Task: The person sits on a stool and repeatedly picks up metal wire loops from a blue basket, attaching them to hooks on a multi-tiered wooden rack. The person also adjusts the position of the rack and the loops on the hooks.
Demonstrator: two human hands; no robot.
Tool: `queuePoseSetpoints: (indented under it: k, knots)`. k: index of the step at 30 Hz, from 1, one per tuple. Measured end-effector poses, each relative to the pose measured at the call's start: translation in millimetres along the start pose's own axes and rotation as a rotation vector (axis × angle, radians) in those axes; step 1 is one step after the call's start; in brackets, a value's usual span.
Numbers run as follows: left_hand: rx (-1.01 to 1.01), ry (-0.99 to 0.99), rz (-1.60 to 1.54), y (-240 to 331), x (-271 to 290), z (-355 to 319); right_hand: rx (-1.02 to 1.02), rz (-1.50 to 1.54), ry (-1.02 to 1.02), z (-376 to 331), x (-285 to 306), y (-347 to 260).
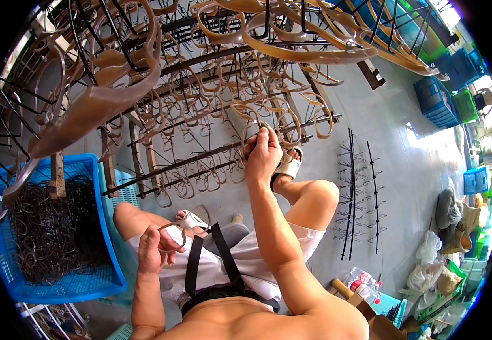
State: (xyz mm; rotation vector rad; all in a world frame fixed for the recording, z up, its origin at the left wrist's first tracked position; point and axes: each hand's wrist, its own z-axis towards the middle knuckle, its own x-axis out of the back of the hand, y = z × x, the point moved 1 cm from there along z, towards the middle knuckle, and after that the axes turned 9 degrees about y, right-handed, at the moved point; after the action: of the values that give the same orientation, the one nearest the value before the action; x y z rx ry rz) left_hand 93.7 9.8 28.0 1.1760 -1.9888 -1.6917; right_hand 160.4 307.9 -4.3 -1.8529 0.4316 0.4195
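Observation:
Low in front of my body, my left hand (pixel 155 250) has its fingers curled round a brownish eyeglass frame (pixel 174 225), whose rims stick out to the right above my lap. My right arm reaches forward to a rack, where my right hand (pixel 264 153) pinches a tan eyeglass frame (pixel 248 107) at a rod's end; the exact grip point is partly hidden by the fingers. Many similar translucent brown frames hang in rows from the rack's dark spiked rods (pixel 203 157). Large-looking frames (pixel 104 90) hang nearest the camera at the upper left.
At the left stands a blue plastic basket (pixel 113 243) full of tangled dark pieces. Black spiked rods (pixel 352 192) lie on the grey floor to the right. Beyond are blue crates (pixel 435 102), plastic bags (pixel 424 277), and bottles (pixel 365 286) near my right elbow.

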Motion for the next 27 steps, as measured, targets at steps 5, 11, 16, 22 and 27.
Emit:
queuePoseSetpoints:
  k: [5,11,16,22,27]
  knots:
    - [0.037,0.004,-0.021,3,-2,-1,-0.037,0.020,-0.039,-3,0,-1]
    - [0.010,0.047,0.004,2,-2,2,0.135,-0.240,-0.216,-10,10,12]
    - [-0.057,0.039,-0.038,-3,1,6,0.260,-0.462,-0.215,-9,9,10]
    - [-0.082,0.034,-0.061,0,-1,3,0.374,-0.563,-0.202,1,16,5]
    - [-0.082,0.010,-0.071,4,-4,1,0.231,-0.382,-0.252,-13,15,0]
